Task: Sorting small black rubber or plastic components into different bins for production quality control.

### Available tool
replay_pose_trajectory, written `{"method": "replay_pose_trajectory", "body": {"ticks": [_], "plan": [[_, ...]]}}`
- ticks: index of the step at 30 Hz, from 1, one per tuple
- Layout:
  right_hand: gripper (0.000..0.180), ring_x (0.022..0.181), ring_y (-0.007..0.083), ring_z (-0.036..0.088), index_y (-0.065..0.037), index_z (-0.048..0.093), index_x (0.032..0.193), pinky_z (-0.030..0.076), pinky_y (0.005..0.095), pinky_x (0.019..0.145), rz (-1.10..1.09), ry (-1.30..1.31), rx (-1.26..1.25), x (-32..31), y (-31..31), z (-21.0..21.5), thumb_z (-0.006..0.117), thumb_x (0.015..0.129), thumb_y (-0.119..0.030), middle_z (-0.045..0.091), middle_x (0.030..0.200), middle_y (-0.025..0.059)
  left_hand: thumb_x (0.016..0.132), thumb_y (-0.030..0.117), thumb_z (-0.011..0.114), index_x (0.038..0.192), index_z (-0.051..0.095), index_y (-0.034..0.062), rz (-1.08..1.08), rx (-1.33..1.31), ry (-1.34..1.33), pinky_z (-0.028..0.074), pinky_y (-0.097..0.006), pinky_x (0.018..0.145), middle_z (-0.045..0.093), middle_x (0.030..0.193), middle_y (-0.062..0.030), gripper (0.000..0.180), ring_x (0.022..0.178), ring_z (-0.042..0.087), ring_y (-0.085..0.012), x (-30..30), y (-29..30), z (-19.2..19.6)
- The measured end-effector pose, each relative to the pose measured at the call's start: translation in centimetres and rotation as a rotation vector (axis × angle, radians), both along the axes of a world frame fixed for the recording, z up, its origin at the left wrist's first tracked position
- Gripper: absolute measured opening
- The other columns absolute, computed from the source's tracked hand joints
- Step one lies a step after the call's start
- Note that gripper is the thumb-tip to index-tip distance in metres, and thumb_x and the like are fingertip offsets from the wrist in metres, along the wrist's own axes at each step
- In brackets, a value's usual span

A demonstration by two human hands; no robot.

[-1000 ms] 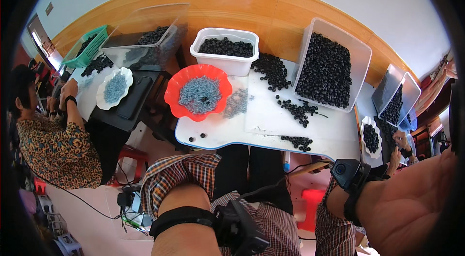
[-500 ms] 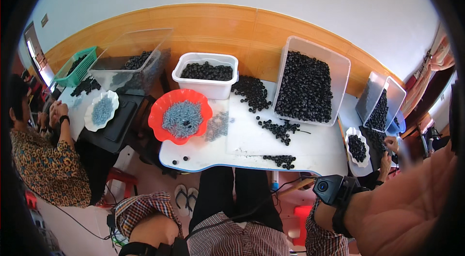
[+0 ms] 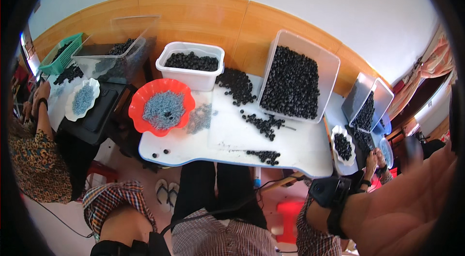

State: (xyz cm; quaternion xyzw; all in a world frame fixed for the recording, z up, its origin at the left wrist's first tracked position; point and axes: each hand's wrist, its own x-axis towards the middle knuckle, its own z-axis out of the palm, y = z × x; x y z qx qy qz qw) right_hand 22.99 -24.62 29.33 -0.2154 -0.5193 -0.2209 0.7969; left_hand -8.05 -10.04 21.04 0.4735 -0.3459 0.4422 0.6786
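Note:
My right hand (image 3: 407, 198) is raised close to the camera at the right edge, its palm showing. The fingers run out past the dark rim, so whether they are open or closed cannot be told. A black strapped device (image 3: 332, 193) sits on that wrist. My left forearm (image 3: 127, 224) comes in at the lower left with a black strap, and its hand is out of view. On the white table (image 3: 223, 130) before me lie loose black bead-like parts (image 3: 264, 124), a red scalloped bowl (image 3: 138, 106) of small grey-blue pieces, and a white tub (image 3: 191, 79) of black parts.
A large translucent bin (image 3: 329, 69) of black parts leans at the table's back right. To the left, a co-worker's arm (image 3: 46, 115) is beside a white dish (image 3: 89, 89); on the right, another person's hands (image 3: 373, 161) work near a scalloped dish (image 3: 336, 135). Below are sandals (image 3: 167, 193).
The view has shifted, so the table and its bowls stand further left and slightly higher. My right hand stays raised at the right edge. The co-worker's hands on the right have come together.

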Motion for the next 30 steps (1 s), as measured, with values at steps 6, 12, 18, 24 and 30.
{"method": "replay_pose_trajectory", "body": {"ticks": [6, 12, 18, 24, 30], "plan": [[0.027, 0.074, 0.0178, 0.054, 0.005, 0.053, 0.111, 0.046, 0.0278, 0.069, 0.000, -0.069, 0.060, 1.3, -2.4, -1.5, 0.047, 0.097, -0.018, 0.056, 0.086, 0.0130, 0.089, 0.022, 0.062, 0.079, 0.058, 0.0061, 0.015, 0.055, -0.081, 0.048, -0.035, 0.059, 0.052, 0.079, -0.0071, 0.019, 0.069, 0.057, -0.0234, 2.2, 0.9, -0.9], [0.026, 0.074, 0.0178, 0.054, 0.005, 0.054, 0.110, 0.046, 0.0278, 0.070, -0.109, -0.033, 0.035, 0.0, -0.5, -0.2, 0.047, 0.097, -0.017, 0.056, 0.084, 0.0124, 0.089, 0.021, 0.062, 0.077, 0.057, 0.0066, -0.080, 0.024, -0.056, 0.048, -0.035, 0.058, 0.051, 0.077, -0.0065, 0.019, 0.067, 0.056, -0.0227, 2.5, 1.7, -1.4], [0.024, 0.074, 0.0177, 0.055, 0.004, 0.055, 0.109, 0.046, 0.0277, 0.070, -0.134, -0.027, 0.021, -0.2, -0.3, 0.3, 0.046, 0.097, -0.015, 0.056, 0.082, 0.0118, 0.089, 0.020, 0.061, 0.075, 0.057, 0.0071, -0.090, 0.004, -0.062, 0.047, -0.034, 0.058, 0.050, 0.075, -0.0059, 0.019, 0.066, 0.055, -0.0220, 2.9, 1.3, -1.5], [0.023, 0.074, 0.0177, 0.055, 0.004, 0.055, 0.108, 0.046, 0.0277, 0.070, -0.131, 0.015, 0.017, 0.1, -0.9, 0.1, 0.045, 0.098, -0.014, 0.056, 0.080, 0.0113, 0.089, 0.019, 0.061, 0.073, 0.056, 0.0077, -0.071, -0.005, -0.031, 0.046, -0.034, 0.057, 0.049, 0.072, -0.0053, 0.020, 0.064, 0.055, -0.0214, 1.4, 0.6, -1.3], [0.022, 0.074, 0.0177, 0.055, 0.004, 0.056, 0.107, 0.047, 0.0277, 0.070, -0.128, 0.038, 0.006, -0.9, 0.9, 0.0, 0.045, 0.098, -0.013, 0.056, 0.079, 0.0107, 0.089, 0.019, 0.060, 0.071, 0.055, 0.0082, -0.053, -0.020, -0.019, 0.045, -0.033, 0.056, 0.048, 0.070, -0.0047, 0.021, 0.063, 0.054, -0.0207, 1.0, 0.1, -1.5]]}}
